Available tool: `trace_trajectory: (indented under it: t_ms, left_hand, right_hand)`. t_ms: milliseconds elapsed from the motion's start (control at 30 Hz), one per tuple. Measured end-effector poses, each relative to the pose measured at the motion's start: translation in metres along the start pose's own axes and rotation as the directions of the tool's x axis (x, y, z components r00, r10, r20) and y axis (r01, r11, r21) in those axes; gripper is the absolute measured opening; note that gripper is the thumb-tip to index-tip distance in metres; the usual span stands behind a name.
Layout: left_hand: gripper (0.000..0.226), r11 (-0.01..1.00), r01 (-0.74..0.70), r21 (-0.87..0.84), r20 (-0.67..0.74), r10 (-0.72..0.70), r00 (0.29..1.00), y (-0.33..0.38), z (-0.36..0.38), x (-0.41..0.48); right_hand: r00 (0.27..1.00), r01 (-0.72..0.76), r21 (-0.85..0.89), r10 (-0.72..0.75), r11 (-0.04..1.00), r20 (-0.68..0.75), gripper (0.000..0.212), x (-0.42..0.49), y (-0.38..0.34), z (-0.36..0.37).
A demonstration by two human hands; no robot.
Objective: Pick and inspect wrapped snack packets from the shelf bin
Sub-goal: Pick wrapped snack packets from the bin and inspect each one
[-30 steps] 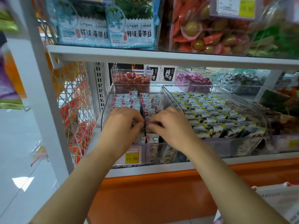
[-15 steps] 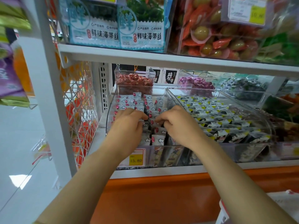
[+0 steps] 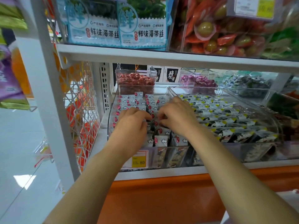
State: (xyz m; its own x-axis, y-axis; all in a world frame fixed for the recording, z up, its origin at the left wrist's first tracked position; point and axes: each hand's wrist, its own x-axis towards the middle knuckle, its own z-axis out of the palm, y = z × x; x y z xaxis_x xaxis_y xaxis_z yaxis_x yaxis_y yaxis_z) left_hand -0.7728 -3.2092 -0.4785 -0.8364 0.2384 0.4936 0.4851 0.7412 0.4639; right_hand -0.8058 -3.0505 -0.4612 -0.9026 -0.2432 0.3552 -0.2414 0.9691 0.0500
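Two hands working bin (image 3: 110, 126): left hand (image 3: 131, 125), right hand (image 3: 176, 118) curling among packets (image 3: 159, 140); grip I cannot tell. Picking underway; next needing pinch, lift.

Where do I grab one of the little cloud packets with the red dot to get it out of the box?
Pinch the top edge of a cloud packet between thumb and finger, coming straight down from above. The packets stand upright in tight rows inside the clear bin, so only their tops are free. Neighbours and the bin walls block the sides.
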Motion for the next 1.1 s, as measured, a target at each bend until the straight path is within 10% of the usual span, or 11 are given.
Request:
trace_trajectory:
  t_ms: [200,367,533,733,900,1100]
  left_hand:
    - [0.029,0.998,0.019,-0.063,-0.067,-0.023,0.998,0.001,-0.005,0.001]
    - [0.036,0.991,0.046,-0.129,-0.066,-0.054,0.996,0.005,-0.009,-0.003]
    - [0.034,0.933,0.105,-0.344,0.004,-0.111,0.994,0.014,-0.009,-0.008]
    - [0.017,0.626,0.323,-0.71,0.141,-0.323,0.936,0.014,-0.012,-0.007]
    - [0.016,0.196,0.369,-0.908,0.265,-0.414,0.871,0.011,-0.017,-0.005]
    - [0.023,0.175,0.351,-0.92,0.248,-0.433,0.866,0.008,-0.015,-0.006]
  right_hand:
    - [0.956,0.013,0.595,0.165,0.804,-0.244,0.007,-0.016,0.008,-0.018]
    - [0.827,0.033,0.755,0.406,0.655,-0.388,0.011,-0.042,0.014,-0.024]
    - [0.807,-0.037,0.98,0.585,0.193,-0.085,0.011,-0.056,0.011,-0.024]
    - [0.9,-0.018,0.932,0.4,-0.362,0.173,0.01,-0.064,0.011,-0.028]
    - [0.936,-0.087,0.892,0.271,-0.443,0.226,0.011,-0.066,0.011,-0.026]
    - [0.906,-0.044,0.895,0.36,-0.443,0.222,0.013,-0.063,0.008,-0.024]
